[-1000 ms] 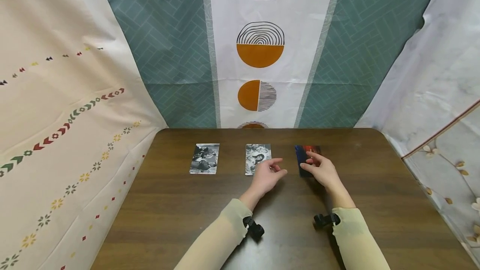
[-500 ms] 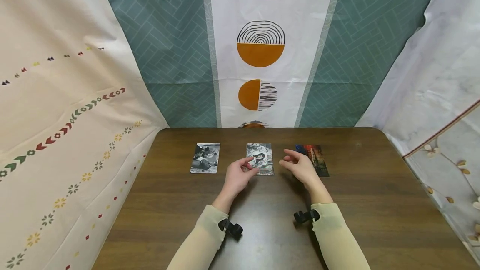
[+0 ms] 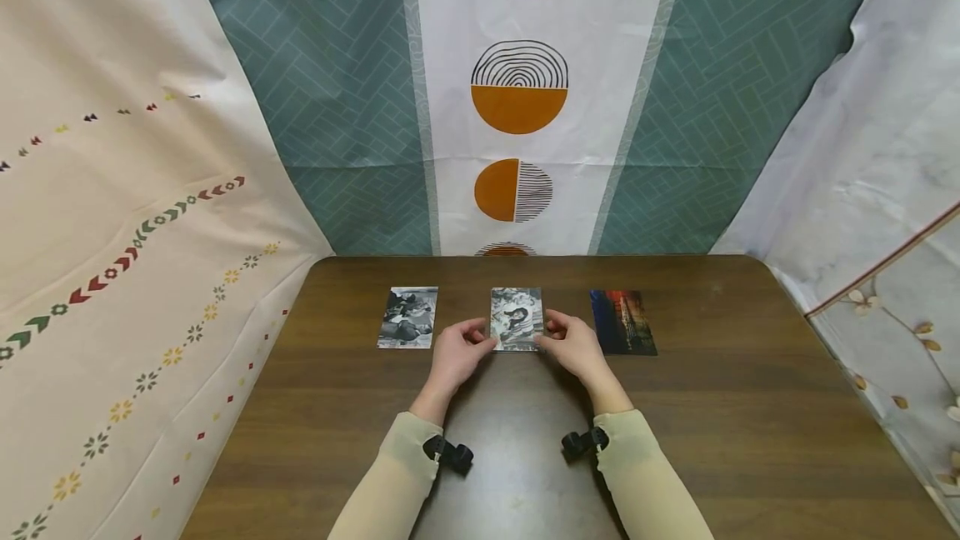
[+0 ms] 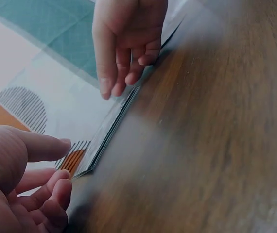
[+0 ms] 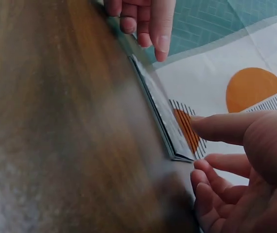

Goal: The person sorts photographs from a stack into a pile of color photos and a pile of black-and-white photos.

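Observation:
A stack of photo cards (image 3: 516, 317) lies on the wooden table between my two hands, its top card a black-and-white picture. Both wrist views show its layered edge (image 4: 112, 133) low and side-on. To its left is my left hand (image 3: 456, 357), thumb and fingers apart and loosely bent near the stack's left side. My right hand (image 3: 577, 350) mirrors it at the right side, with a gap between thumb and fingers (image 5: 206, 179). Whether the fingertips touch the cards I cannot tell. Neither hand grips anything.
Another black-and-white photo card (image 3: 408, 317) lies to the left. A dark card with red and blue colours (image 3: 624, 322) lies to the right. Behind the table (image 3: 750, 423) hangs a patterned cloth (image 3: 352, 107), with further cloths at both sides.
My right hand has moved left, away from the dark coloured card, to the middle stack. My left hand has moved left from over the stack to its left side.

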`<state>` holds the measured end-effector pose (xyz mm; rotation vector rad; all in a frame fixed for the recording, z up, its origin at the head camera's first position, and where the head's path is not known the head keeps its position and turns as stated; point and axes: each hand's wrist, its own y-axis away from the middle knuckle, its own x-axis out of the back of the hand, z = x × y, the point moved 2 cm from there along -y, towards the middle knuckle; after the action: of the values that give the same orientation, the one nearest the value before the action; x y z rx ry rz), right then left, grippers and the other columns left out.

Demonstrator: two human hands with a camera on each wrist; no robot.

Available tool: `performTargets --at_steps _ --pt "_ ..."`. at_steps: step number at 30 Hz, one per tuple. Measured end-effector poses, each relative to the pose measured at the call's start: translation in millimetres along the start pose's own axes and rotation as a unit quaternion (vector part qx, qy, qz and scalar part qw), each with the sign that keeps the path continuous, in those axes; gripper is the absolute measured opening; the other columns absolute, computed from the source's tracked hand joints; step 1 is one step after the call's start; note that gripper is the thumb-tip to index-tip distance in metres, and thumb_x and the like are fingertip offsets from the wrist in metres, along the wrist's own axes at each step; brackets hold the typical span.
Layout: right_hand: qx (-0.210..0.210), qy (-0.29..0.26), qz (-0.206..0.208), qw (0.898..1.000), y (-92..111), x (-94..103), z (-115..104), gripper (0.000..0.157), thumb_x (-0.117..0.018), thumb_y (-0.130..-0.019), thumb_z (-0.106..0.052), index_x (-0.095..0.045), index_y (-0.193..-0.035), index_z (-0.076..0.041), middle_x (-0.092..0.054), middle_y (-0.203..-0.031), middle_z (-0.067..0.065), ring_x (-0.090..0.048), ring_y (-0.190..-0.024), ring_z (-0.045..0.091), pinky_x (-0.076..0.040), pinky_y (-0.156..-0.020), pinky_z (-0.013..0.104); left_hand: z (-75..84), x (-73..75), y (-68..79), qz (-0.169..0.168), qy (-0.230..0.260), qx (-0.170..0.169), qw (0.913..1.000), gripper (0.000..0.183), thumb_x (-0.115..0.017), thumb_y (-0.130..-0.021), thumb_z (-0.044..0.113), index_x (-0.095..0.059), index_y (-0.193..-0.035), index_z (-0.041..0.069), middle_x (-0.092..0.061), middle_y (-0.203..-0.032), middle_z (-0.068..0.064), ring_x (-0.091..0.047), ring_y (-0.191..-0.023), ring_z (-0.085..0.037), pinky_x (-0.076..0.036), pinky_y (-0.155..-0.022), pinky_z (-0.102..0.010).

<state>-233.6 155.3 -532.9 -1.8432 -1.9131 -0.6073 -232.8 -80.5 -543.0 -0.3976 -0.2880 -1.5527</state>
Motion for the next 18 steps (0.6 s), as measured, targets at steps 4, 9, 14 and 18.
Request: performTargets --at_steps 4,9,14,18 --pt "0.015 0.045 -0.010 0.999 -1.1 -0.8 6.0 0.067 -0.085 -0.091 -0.022 -0.061 -0.148 0.003 -0.070 -0.122 0.016 -0.065 -0.102 0.030 -0.053 -0.092 0.050 -1.4 -2.1 -1.0 -0.005 -0.033 -0.007 0.9994 0.043 -0.086 -0.087 0.013 -0.077 -0.124 -0.004 -0.070 -0.084 -0.001 -0.064 -0.079 -0.015 -0.054 -0.078 -0.036" --pt "0.022 0.075 -0.025 0.997 0.3 -0.7 10.8 0.072 -0.088 -0.089 -0.028 -0.061 -0.149 0.001 -0.067 -0.116 0.013 -0.060 -0.095 0.025 -0.050 -0.083 0.044 -4.4 -4.2 -1.7 -0.009 -0.086 -0.010 0.9962 0.042 -0.087 -0.086 0.017 -0.079 -0.124 0.000 -0.070 -0.082 0.004 -0.064 -0.078 -0.014 -0.055 -0.080 -0.038" --pt "0.025 0.087 -0.026 0.996 1.6 -1.4 10.7 0.072 -0.088 -0.089 -0.030 -0.062 -0.149 -0.001 -0.063 -0.111 0.011 -0.057 -0.093 0.024 -0.047 -0.079 0.041 -4.3 -5.1 -2.8 -0.015 -0.137 -0.016 0.9903 0.044 -0.087 -0.085 0.022 -0.080 -0.125 0.005 -0.068 -0.082 0.009 -0.063 -0.078 -0.014 -0.052 -0.077 -0.037" --pt "0.024 0.096 -0.022 0.995 1.3 -2.7 10.2 0.071 -0.088 -0.089 -0.030 -0.062 -0.148 -0.001 -0.061 -0.108 0.010 -0.055 -0.092 0.024 -0.045 -0.079 0.041 -2.9 -5.1 -3.1 -0.021 -0.148 -0.012 0.9887 0.047 -0.087 -0.085 0.025 -0.079 -0.128 0.007 -0.067 -0.083 0.009 -0.061 -0.079 -0.014 -0.051 -0.076 -0.038"
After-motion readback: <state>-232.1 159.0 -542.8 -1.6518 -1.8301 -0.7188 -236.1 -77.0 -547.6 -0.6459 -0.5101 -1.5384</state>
